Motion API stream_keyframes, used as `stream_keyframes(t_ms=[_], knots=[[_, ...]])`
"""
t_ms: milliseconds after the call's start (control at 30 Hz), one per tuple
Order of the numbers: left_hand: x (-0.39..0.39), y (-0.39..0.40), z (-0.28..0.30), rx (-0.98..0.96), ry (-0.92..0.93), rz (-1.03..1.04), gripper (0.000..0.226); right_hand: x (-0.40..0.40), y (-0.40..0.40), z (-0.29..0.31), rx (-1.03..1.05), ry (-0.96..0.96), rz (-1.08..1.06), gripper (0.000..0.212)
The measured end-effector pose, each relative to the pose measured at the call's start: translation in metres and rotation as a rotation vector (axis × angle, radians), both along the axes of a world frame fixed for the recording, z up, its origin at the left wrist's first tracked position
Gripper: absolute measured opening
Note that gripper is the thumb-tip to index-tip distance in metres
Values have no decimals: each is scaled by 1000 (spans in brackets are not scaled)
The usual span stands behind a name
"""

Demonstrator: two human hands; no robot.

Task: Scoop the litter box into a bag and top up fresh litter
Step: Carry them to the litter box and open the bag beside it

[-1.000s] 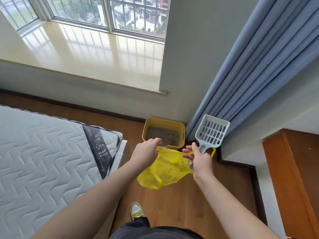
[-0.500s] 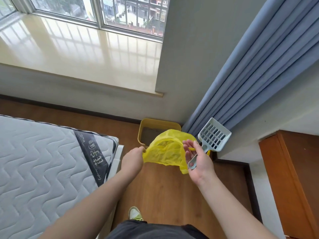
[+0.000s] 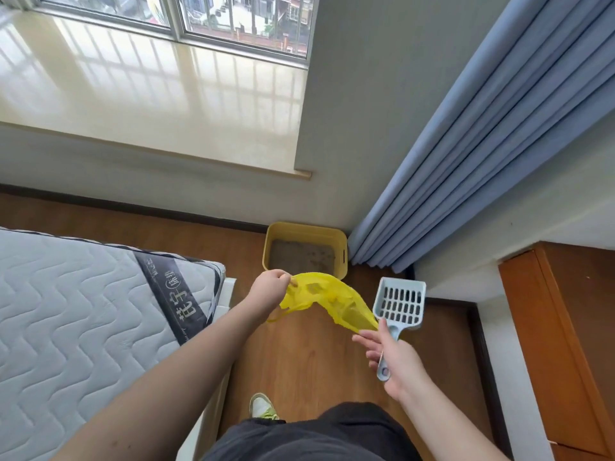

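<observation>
Pinching one edge of a yellow bag (image 3: 327, 299), the left hand (image 3: 268, 289) has its fingers curled on the plastic. Right hand (image 3: 392, 357) grips the handle of a grey slotted scoop (image 3: 399, 302) and also holds the bag's other edge in its fingers. Bag hangs stretched between both hands, above bare wood floor (image 3: 312, 364). Yellow litter box (image 3: 306, 249) sits just beyond, in the corner; far rim near the wall, right rim beside the blue curtain (image 3: 492, 144). Mattress (image 3: 83, 314) edge bounds the left; wooden cabinet (image 3: 565, 344) the right.
</observation>
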State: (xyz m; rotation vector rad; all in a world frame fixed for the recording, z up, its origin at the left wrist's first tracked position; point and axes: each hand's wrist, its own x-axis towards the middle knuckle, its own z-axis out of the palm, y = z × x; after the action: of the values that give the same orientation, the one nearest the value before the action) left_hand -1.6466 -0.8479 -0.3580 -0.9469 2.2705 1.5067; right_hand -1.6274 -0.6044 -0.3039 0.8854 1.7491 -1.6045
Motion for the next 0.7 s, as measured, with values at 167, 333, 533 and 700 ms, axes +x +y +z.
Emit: stream_keyframes(t_ms=[167, 333, 533, 700], knots=[[-6, 7, 6, 192, -37, 14, 27, -5, -4, -1, 65, 304, 225, 22], [-15, 17, 11, 357, -98, 19, 25, -50, -15, -27, 297, 388, 396, 30], [-31, 15, 12, 588, -163, 227, 25, -98, -20, -85, 559, 227, 723, 37], [-54, -2, 1, 25, -245, 146, 30, -150, -7, -97, 646, 232, 834, 16]])
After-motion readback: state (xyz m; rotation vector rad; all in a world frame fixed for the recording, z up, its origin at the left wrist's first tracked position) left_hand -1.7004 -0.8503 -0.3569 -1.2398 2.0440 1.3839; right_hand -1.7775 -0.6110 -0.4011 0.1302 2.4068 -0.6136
